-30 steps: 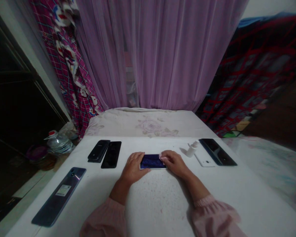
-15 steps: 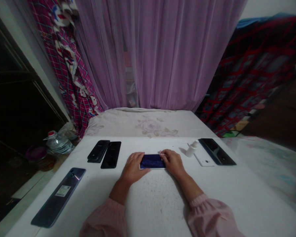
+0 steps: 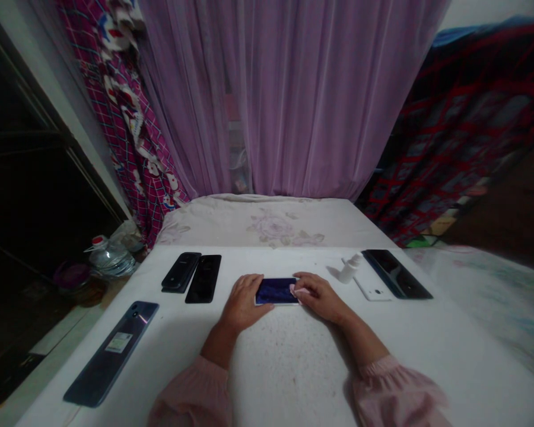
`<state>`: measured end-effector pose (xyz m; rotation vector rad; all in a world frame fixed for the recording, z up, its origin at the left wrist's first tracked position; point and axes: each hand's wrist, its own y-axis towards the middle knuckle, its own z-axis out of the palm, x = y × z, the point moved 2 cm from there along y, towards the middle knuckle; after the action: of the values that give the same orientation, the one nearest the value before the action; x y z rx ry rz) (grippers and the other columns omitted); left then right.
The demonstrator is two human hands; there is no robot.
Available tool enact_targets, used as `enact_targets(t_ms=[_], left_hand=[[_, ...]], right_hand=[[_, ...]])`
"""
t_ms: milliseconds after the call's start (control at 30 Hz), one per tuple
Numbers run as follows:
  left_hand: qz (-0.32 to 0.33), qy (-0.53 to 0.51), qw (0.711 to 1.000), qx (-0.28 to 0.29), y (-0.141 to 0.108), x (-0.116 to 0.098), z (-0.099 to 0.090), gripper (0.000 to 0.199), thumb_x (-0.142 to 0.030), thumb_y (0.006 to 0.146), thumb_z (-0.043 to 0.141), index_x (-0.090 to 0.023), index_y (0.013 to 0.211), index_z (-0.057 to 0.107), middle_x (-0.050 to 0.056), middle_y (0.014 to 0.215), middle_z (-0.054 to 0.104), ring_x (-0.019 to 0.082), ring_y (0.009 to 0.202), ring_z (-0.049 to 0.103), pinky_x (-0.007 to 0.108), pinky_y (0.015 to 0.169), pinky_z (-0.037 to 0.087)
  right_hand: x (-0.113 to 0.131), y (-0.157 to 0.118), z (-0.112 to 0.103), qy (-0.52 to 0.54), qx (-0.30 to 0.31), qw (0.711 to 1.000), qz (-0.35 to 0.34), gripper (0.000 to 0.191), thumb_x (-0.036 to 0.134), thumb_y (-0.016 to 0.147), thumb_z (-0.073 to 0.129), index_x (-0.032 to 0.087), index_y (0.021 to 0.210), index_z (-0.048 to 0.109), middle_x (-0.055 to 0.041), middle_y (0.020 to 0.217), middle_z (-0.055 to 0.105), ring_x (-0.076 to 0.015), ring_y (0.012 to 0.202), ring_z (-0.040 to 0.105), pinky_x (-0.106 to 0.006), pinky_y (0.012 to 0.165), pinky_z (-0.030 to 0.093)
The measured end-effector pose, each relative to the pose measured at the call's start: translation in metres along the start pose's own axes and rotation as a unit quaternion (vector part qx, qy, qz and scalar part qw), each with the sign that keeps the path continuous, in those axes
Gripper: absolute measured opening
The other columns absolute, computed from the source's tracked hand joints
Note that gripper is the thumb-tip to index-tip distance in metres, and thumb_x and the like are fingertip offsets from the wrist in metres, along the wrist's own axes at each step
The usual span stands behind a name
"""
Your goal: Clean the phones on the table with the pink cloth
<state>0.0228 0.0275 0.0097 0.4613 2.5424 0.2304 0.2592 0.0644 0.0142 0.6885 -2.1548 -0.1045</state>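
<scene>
A white-edged smartphone (image 3: 273,290) lies sideways on the table, its dark blue screen facing up. My left hand (image 3: 241,301) grips its left end, fingers along the far edge and thumb on the near edge. My right hand (image 3: 321,296) is closed on a small pink cloth (image 3: 293,290), pressed to the right end of the screen. Part of the cloth is hidden under the fingers. To the right of that hand stands a small white spray bottle (image 3: 349,268), beside a white phone (image 3: 374,287) lying back up.
Dark phones lie at the left: one black phone (image 3: 203,279), another dark phone (image 3: 181,270) on top of something dark, and a large one (image 3: 112,354) nearer me. A dark phone (image 3: 398,273) lies far right. Beyond the table's left edge is a water jug (image 3: 111,258).
My right hand has moved slightly right and toward me on the screen, and more of the pink cloth shows. My left hand keeps its hold. The whole view has shifted slightly.
</scene>
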Motion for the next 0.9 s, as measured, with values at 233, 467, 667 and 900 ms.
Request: enact_targets(t_ms=[233, 467, 667, 900], left_hand=[[0.005, -0.003, 1.0, -0.009, 0.0, 0.001, 0.001, 0.065, -0.035, 0.074, 0.075, -0.021, 0.132, 0.051, 0.012, 0.131, 0.057, 0.031, 0.124, 0.05, 0.052, 0.108, 0.036], [-0.001, 0.011, 1.0, 0.0, 0.0, -0.001, 0.0, 0.065, -0.035, 0.074, 0.076, -0.02, 0.133, 0.051, 0.013, 0.132, 0.056, 0.031, 0.125, 0.049, 0.051, 0.109, 0.035], [-0.002, 0.013, 1.0, 0.001, 0.0, -0.001, -0.001, 0.065, -0.035, 0.075, 0.075, -0.019, 0.133, 0.051, 0.013, 0.132, 0.056, 0.031, 0.124, 0.049, 0.049, 0.109, 0.035], [0.0, 0.008, 1.0, 0.001, 0.0, -0.002, -0.001, 0.065, -0.034, 0.074, 0.075, -0.019, 0.133, 0.05, 0.013, 0.132, 0.056, 0.031, 0.125, 0.049, 0.05, 0.109, 0.035]], right_hand=[[-0.001, 0.011, 0.021, -0.119, -0.106, 0.984, 0.082, 0.02, 0.034, 0.087, 0.05, 0.023, 0.085, 0.066, -0.0049, 0.086, 0.073, -0.0222, 0.083, 0.065, -0.035, 0.08, 0.046], [-0.001, 0.006, 0.008, -0.053, -0.04, 0.997, 0.038, 0.018, 0.034, 0.084, 0.053, 0.023, 0.082, 0.066, -0.0067, 0.093, 0.072, -0.023, 0.091, 0.065, -0.037, 0.085, 0.047], [-0.002, -0.004, -0.005, 0.015, 0.057, 0.998, -0.014, 0.021, 0.038, 0.084, 0.057, 0.022, 0.076, 0.067, -0.0103, 0.104, 0.069, -0.0266, 0.124, 0.052, -0.04, 0.097, 0.044], [0.0, 0.006, 0.011, -0.078, -0.047, 0.995, 0.033, 0.017, 0.032, 0.086, 0.053, 0.022, 0.084, 0.066, -0.0061, 0.091, 0.072, -0.022, 0.09, 0.064, -0.036, 0.085, 0.045]])
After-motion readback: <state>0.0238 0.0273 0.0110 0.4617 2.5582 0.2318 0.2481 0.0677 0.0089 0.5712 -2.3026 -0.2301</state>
